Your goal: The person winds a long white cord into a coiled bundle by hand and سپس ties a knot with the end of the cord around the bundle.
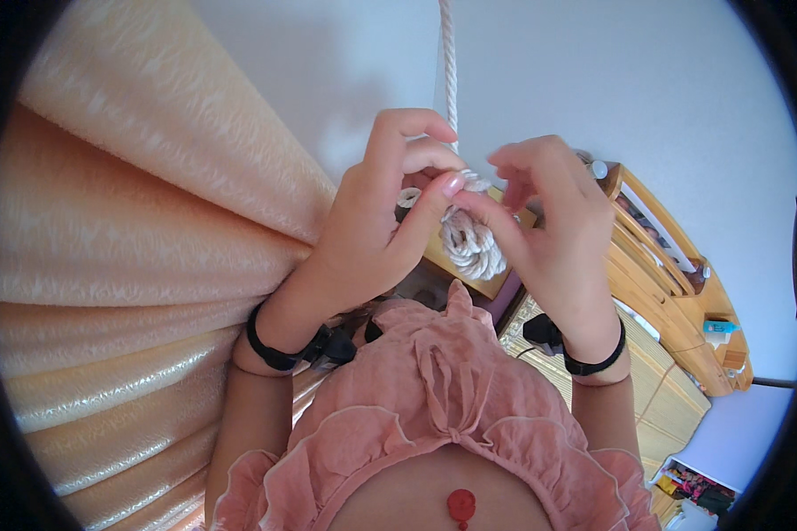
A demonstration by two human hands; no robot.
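A white twisted rope [449, 73] hangs down from the top of the view to my fingers. Below them dangles a looped bundle of the same rope [471, 245]. My left hand [385, 199] pinches the rope at the top of the bundle between thumb and fingers. The thumb of my right hand [551, 206] reaches to the same spot from the other side, its tip near my left thumb. The other right fingers are curled and apart, slightly blurred; whether they touch the rope I cannot tell. A small rope loop [408, 197] shows behind my left hand.
A peach curtain [139, 252] hangs in folds close on the left. Behind my hands stands a small wooden table [442, 260]. At right are a wooden headboard with shelves [691, 312], a blue bottle [720, 326] on it, and a bed with a woven mat [664, 391].
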